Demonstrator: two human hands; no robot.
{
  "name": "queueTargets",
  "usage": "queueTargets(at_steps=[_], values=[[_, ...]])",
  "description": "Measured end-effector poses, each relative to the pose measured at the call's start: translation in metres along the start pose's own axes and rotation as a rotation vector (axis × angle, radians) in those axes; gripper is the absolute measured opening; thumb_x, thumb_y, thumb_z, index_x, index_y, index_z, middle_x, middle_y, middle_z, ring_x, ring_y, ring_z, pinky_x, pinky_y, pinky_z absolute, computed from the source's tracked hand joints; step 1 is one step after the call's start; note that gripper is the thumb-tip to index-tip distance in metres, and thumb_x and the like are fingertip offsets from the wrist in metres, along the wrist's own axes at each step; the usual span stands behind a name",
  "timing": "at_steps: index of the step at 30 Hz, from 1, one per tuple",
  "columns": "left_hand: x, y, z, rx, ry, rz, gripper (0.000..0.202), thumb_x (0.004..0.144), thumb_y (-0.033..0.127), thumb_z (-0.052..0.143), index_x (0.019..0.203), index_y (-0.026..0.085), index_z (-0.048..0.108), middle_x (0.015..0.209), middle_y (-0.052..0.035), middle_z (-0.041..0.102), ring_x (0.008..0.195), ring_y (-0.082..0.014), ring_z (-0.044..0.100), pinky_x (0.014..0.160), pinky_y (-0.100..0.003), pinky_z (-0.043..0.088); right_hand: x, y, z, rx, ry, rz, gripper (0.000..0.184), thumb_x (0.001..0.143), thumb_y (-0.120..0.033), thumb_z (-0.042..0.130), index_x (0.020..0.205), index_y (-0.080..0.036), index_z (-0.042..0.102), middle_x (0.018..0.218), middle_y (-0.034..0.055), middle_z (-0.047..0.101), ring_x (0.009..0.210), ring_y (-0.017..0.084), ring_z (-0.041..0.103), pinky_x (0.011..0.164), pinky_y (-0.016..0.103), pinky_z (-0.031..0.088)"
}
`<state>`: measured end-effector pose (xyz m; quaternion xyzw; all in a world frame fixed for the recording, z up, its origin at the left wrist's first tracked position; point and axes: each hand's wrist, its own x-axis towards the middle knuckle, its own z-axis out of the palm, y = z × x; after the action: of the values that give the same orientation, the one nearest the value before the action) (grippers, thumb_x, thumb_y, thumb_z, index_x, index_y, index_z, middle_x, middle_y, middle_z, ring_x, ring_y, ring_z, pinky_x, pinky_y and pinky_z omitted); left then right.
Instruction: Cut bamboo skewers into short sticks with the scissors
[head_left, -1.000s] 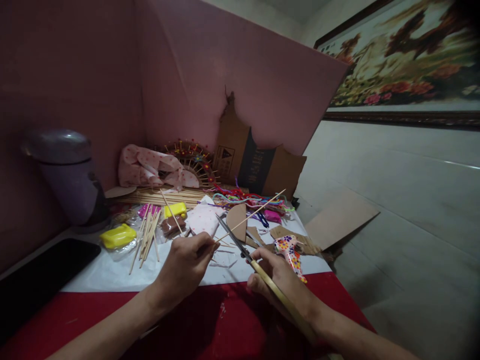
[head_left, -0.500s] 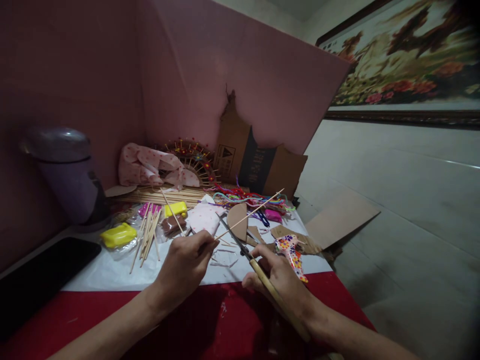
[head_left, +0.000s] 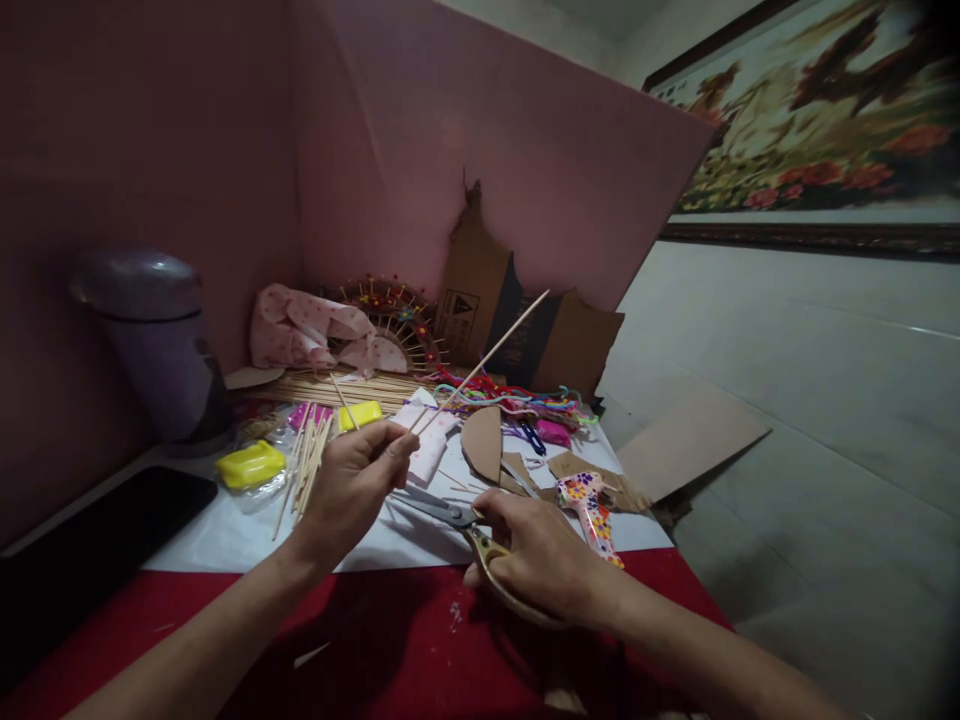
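Pinched between the fingertips of my left hand is a thin wooden stick, which slants up and to the right. My right hand is closed around the handles of a pair of scissors. Their blades point left, just below my left fingers; whether they touch the stick I cannot tell. A folded white cloth with pink dots lies behind my left fingertips. Several short cut sticks lie left of that hand. Beyond the scissors rests a rounded cardboard piece.
A flower-patterned glue gun lies at right. Yellow packets, a black phone and a purple tumbler are at left. Colourful pipe cleaners, long sticks, a decorated fan shape and cut cardboard stand behind.
The stick in my left hand has tipped more upright. The scissors have turned from pointing up and away to pointing left, under my left hand. The view has shifted slightly.
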<state>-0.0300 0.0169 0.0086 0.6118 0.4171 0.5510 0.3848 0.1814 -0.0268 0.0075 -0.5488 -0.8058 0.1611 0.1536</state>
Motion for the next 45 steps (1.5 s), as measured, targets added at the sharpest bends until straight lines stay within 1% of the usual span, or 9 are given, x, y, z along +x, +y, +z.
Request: queueTargets(at_steps=[8, 14, 17, 20, 22, 26, 29, 34, 45], values=[[-0.001, 0.007, -0.001, -0.232, 0.063, -0.152, 0.023, 0.075, 0.035, 0.063, 0.07, 0.013, 0.059, 0.045, 0.0071, 0.038, 0.043, -0.0036, 0.03, 0.04, -0.016, 0.02, 0.014, 0.02, 0.01, -0.087, -0.024, -0.129, 0.047, 0.062, -0.033, 0.076, 0.104, -0.021, 0.062, 0.093, 0.0064, 0.064, 0.083, 0.022, 0.058, 0.07, 0.028, 0.042], [-0.004, 0.012, 0.005, -0.226, -0.082, -0.217, 0.03, 0.072, 0.04, 0.064, 0.075, 0.011, 0.065, 0.046, 0.0067, 0.036, 0.042, -0.0035, 0.028, 0.039, -0.017, 0.017, 0.025, 0.027, 0.007, -0.116, 0.023, -0.191, 0.039, 0.072, -0.009, 0.059, 0.108, -0.021, 0.061, 0.093, 0.0049, 0.063, 0.082, 0.018, 0.058, 0.07, 0.027, 0.044], [-0.006, 0.012, 0.007, -0.225, -0.233, -0.341, 0.034, 0.071, 0.044, 0.063, 0.076, 0.011, 0.065, 0.043, 0.008, 0.033, 0.039, -0.0036, 0.024, 0.039, -0.018, 0.014, 0.025, 0.019, -0.002, -0.179, 0.222, -0.289, 0.02, 0.078, -0.01, 0.057, 0.094, -0.019, 0.065, 0.087, 0.0054, 0.063, 0.079, 0.018, 0.057, 0.069, 0.029, 0.044], [-0.007, 0.01, 0.009, -0.183, -0.321, -0.364, 0.035, 0.072, 0.046, 0.061, 0.074, 0.011, 0.064, 0.043, 0.008, 0.033, 0.04, -0.0045, 0.023, 0.039, -0.019, 0.015, 0.022, 0.004, -0.016, -0.216, 0.641, -0.429, 0.016, 0.083, -0.011, 0.052, 0.092, -0.017, 0.063, 0.095, 0.0086, 0.063, 0.091, 0.021, 0.056, 0.08, 0.035, 0.044], [-0.009, 0.009, 0.011, -0.131, -0.348, -0.333, 0.035, 0.074, 0.046, 0.058, 0.072, 0.012, 0.063, 0.044, 0.0082, 0.032, 0.041, -0.005, 0.023, 0.04, -0.019, 0.015, 0.022, -0.005, -0.024, -0.274, 0.791, -0.534, 0.017, 0.082, -0.011, 0.054, 0.095, -0.019, 0.062, 0.102, 0.0079, 0.063, 0.1, 0.022, 0.053, 0.089, 0.038, 0.04], [-0.011, 0.009, 0.013, 0.039, -0.321, -0.187, 0.034, 0.077, 0.043, 0.055, 0.063, 0.012, 0.059, 0.049, 0.0066, 0.033, 0.047, -0.0063, 0.025, 0.044, -0.02, 0.019, 0.026, -0.013, -0.032, -0.406, 0.732, -0.569, 0.02, 0.081, -0.019, 0.059, 0.101, -0.018, 0.062, 0.115, 0.0081, 0.061, 0.112, 0.027, 0.046, 0.097, 0.043, 0.033], [-0.013, 0.01, 0.012, 0.192, -0.283, -0.058, 0.035, 0.08, 0.041, 0.051, 0.06, 0.012, 0.057, 0.053, 0.0048, 0.036, 0.051, -0.0076, 0.029, 0.047, -0.021, 0.023, 0.029, -0.009, -0.031, -0.43, 0.619, -0.561, 0.015, 0.083, -0.024, 0.058, 0.094, -0.016, 0.064, 0.095, 0.0069, 0.067, 0.095, 0.022, 0.054, 0.092, 0.041, 0.035], [-0.016, 0.011, 0.012, 0.389, -0.25, 0.109, 0.036, 0.084, 0.036, 0.047, 0.059, 0.013, 0.058, 0.05, 0.0039, 0.041, 0.049, -0.008, 0.032, 0.048, -0.022, 0.025, 0.031, -0.003, -0.031, -0.464, 0.602, -0.576, 0.016, 0.087, -0.027, 0.054, 0.081, -0.017, 0.066, 0.074, 0.0038, 0.065, 0.071, 0.016, 0.053, 0.072, 0.033, 0.036], [-0.018, 0.004, 0.015, 0.421, -0.162, 0.157, 0.03, 0.081, 0.03, 0.053, 0.056, 0.014, 0.061, 0.046, 0.0026, 0.047, 0.045, -0.0083, 0.037, 0.047, -0.022, 0.025, 0.03, -0.009, -0.026, -0.572, 0.572, -0.505, 0.031, 0.091, -0.028, 0.046, 0.069, -0.016, 0.063, 0.062, 0.0035, 0.057, 0.061, 0.014, 0.046, 0.06, 0.028, 0.029]])
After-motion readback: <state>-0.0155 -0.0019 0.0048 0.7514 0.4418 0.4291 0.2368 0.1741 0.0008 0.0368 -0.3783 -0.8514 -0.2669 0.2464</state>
